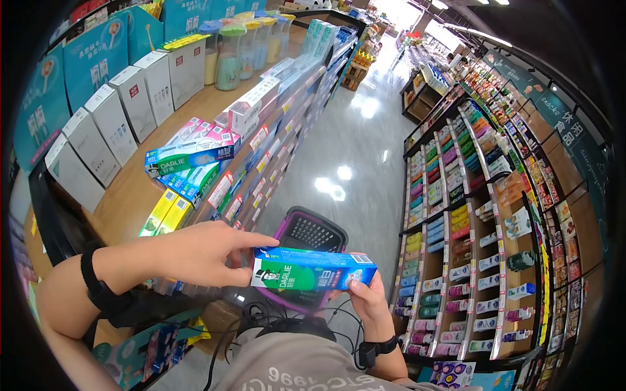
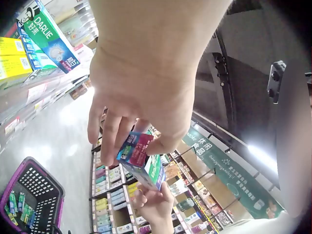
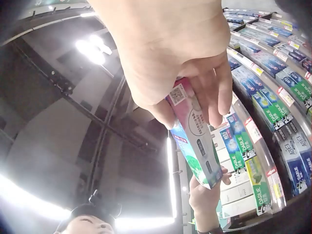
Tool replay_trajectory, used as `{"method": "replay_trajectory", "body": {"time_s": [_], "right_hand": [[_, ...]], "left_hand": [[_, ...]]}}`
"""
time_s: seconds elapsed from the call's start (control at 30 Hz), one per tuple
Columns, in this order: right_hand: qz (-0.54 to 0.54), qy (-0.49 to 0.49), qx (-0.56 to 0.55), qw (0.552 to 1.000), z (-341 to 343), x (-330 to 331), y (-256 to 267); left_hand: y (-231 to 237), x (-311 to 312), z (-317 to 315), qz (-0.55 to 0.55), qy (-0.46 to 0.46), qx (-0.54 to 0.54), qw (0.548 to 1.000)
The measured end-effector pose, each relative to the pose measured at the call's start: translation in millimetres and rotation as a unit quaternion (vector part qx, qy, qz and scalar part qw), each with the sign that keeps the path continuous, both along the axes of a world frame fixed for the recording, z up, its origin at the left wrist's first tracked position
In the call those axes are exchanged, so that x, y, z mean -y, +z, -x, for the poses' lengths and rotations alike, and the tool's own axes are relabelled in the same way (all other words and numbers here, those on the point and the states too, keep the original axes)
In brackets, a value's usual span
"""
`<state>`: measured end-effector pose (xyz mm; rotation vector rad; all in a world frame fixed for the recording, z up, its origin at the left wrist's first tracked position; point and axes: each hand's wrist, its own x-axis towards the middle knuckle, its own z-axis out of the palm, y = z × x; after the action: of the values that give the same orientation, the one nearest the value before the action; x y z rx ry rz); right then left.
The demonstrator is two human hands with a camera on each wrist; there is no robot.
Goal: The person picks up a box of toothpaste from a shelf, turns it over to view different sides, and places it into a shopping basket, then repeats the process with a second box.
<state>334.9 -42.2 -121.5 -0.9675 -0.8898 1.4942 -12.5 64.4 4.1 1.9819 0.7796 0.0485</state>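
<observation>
Both hands hold one blue and green Darlie toothpaste box (image 1: 306, 272) in front of the body, above a shopping basket. At its left end is my left hand (image 1: 215, 251), index finger along the top edge; in the left wrist view its thumb and fingers straddle the near end of the box. My right hand (image 1: 372, 303) grips the right end, thumb on the front. The right wrist view shows a QR code (image 3: 178, 94) between thumb and fingers. More Darlie boxes (image 1: 189, 156) lie stacked on the shelf top to the left.
The black basket with a purple rim (image 2: 54, 178) stands on the floor, with several toothpaste boxes (image 2: 20, 201) inside. Upright white cartons (image 1: 153, 85) and lidded pitchers (image 1: 229, 55) line the left shelf top. Stocked shelves (image 1: 456, 260) run along the aisle's right side.
</observation>
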Motion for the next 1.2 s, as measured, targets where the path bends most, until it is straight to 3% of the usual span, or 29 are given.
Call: {"method": "replay_trajectory", "body": {"time_s": [0.2, 0.57, 0.77, 0.97, 1.2], "right_hand": [[-0.013, 0.037, 0.001, 0.999, -4, -4, -1], [-0.022, 0.002, -0.060, 0.998, -1, -4, -8], [-0.017, -0.019, -0.078, 0.997, 4, 1, -2], [-0.034, 0.022, -0.128, 0.991, 7, 1, 5], [-0.027, -0.012, -0.206, 0.978, 6, 2, -6]], "left_hand": [[3, -1, -2, 0.000, -0.009, -0.029, 1.000], [1, -2, -2, -0.005, -0.085, -0.048, 0.995], [2, -3, -2, 0.001, -0.073, -0.015, 0.997], [4, -4, 1, 0.102, -0.071, 0.030, 0.992], [3, 3, -6, 0.082, -0.088, 0.026, 0.992]]}}
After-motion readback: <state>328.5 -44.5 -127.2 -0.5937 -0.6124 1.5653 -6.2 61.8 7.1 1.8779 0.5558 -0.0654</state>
